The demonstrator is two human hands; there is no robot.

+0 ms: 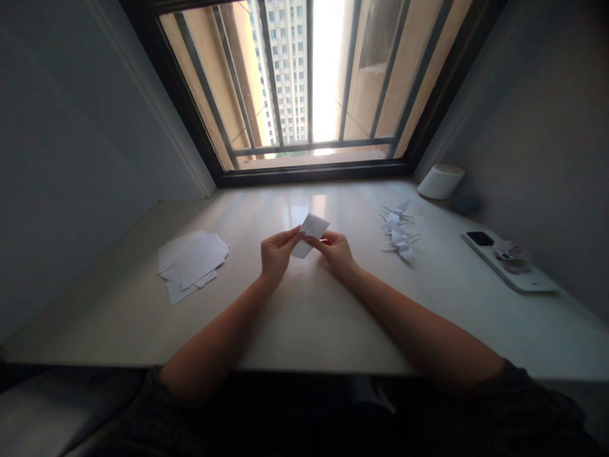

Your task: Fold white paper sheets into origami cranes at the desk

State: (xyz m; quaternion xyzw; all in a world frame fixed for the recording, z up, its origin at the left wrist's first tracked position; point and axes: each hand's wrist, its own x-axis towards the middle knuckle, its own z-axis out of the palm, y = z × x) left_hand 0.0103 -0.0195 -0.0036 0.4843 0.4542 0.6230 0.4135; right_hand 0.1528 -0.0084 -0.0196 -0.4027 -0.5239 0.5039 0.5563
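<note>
A small folded white paper point(313, 227) is held up just above the pale tabletop point(304, 317), near its middle. My left hand point(276, 252) pinches the paper's left edge with thumb and fingers closed. My right hand point(337, 250) grips its lower right side, fingers curled on it. Both forearms reach in from the near edge.
A loose stack of white paper sheets point(191, 263) lies to the left. Several folded paper cranes point(398, 232) sit to the right. Farther right are a white tablet-like slab point(511, 270) with a phone point(480, 238) and small items, a white cylinder point(441, 181), and a barred window point(309, 82) behind.
</note>
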